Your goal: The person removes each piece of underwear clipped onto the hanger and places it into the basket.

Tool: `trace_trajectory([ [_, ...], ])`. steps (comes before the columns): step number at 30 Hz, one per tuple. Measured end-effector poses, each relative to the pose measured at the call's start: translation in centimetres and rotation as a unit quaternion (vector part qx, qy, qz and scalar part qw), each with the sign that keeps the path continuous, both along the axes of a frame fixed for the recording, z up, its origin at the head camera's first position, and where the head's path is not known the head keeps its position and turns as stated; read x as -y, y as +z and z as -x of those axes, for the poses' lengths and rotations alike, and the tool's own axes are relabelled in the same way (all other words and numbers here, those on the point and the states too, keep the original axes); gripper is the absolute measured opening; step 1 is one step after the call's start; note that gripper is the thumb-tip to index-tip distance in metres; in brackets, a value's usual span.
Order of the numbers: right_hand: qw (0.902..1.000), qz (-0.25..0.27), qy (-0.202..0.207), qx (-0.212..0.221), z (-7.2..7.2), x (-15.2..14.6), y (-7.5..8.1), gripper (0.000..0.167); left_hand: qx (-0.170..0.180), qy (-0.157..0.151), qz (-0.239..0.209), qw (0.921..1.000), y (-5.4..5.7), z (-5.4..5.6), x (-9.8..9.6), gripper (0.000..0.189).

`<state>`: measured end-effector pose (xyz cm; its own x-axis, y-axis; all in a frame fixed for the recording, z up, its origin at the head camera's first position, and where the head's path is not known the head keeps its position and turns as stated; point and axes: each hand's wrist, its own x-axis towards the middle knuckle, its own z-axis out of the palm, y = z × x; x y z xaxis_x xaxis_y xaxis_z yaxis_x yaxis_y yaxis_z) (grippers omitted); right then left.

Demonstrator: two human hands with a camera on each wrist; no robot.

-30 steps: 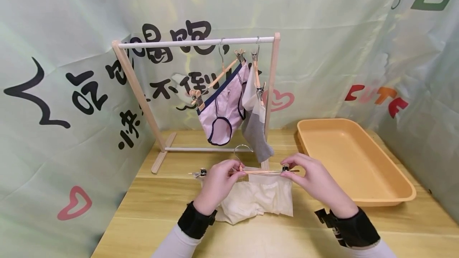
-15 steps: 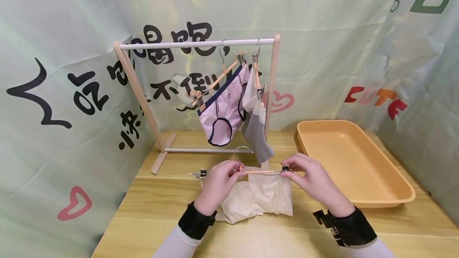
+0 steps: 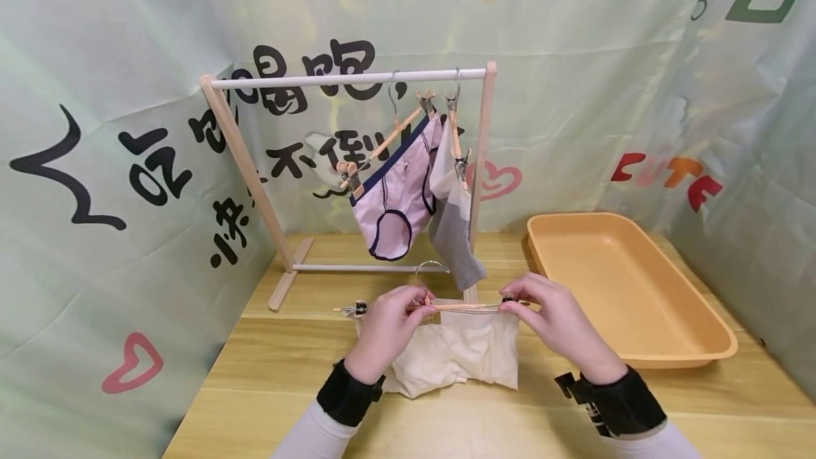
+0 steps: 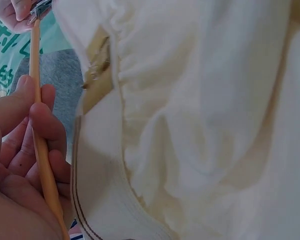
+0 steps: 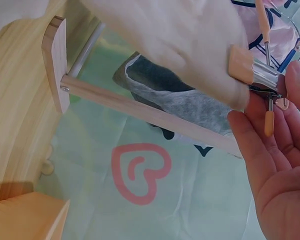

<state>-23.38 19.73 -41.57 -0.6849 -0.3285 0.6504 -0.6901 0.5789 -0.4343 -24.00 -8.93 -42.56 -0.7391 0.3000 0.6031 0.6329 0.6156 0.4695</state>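
A small clip hanger (image 3: pixel 468 307) with a peach bar is held level over the table. My left hand (image 3: pixel 389 328) grips the bar (image 4: pixel 36 65) near its middle, by the hook. At the hanger's right end my right hand (image 3: pixel 554 314) pinches a metal clip (image 5: pixel 262 75) with peach pads, thumb on one side and fingers on the other. Cream-coloured underpants (image 3: pixel 459 356) hang below the bar, their waistband (image 4: pixel 92 135) alongside it. In the right wrist view, the clip's pad lies at the garment's corner. Another clip (image 3: pixel 360 308) sits at the left end.
Behind the hands stands a wooden rack (image 3: pixel 350 79). Pink underpants (image 3: pixel 398 190) with navy trim and a grey-and-white sock (image 3: pixel 455 232) hang there from clip hangers. An orange tray (image 3: pixel 612 289) lies on the table (image 3: pixel 287 374) at right. A printed cloth surrounds the table.
The right hand's fingers have shifted slightly over the right clip, covering more of it. The left hand and the hanger have stayed in place.
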Motion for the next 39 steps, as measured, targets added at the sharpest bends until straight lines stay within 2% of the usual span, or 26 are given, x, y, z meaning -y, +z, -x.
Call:
trace_trajectory([
  [6,1.0000,0.001,-0.004,0.006,-0.1,0.1,0.0,0.027,-0.002,-0.004,-0.002,1.0000,0.0,0.1,0.1,0.011],
  [17,0.9997,0.008,0.005,-0.021,0.2,0.2,0.2,0.030,-0.008,-0.011,-0.007,0.9999,0.1,0.3,0.2,0.010],
  [25,1.0000,0.000,-0.007,-0.005,0.4,0.1,0.0,0.034,-0.011,0.000,0.001,0.9999,0.1,0.2,0.3,0.011],
  [31,0.9992,-0.033,-0.020,0.010,0.2,0.0,0.3,0.045,-0.009,-0.002,0.001,1.0000,0.1,0.3,0.3,0.011],
  [33,0.9985,-0.050,-0.022,0.001,0.0,0.2,0.3,0.048,-0.008,-0.003,0.003,1.0000,0.0,0.3,0.2,0.011],
  [35,0.9976,-0.061,-0.019,-0.025,-0.3,0.5,0.4,0.046,-0.010,-0.001,0.008,0.9999,0.0,0.2,0.1,0.012],
  [39,0.9916,-0.072,-0.009,-0.107,-1.1,2.2,0.5,0.027,-0.016,0.003,0.025,0.9996,-0.1,0.0,-0.1,0.013],
])
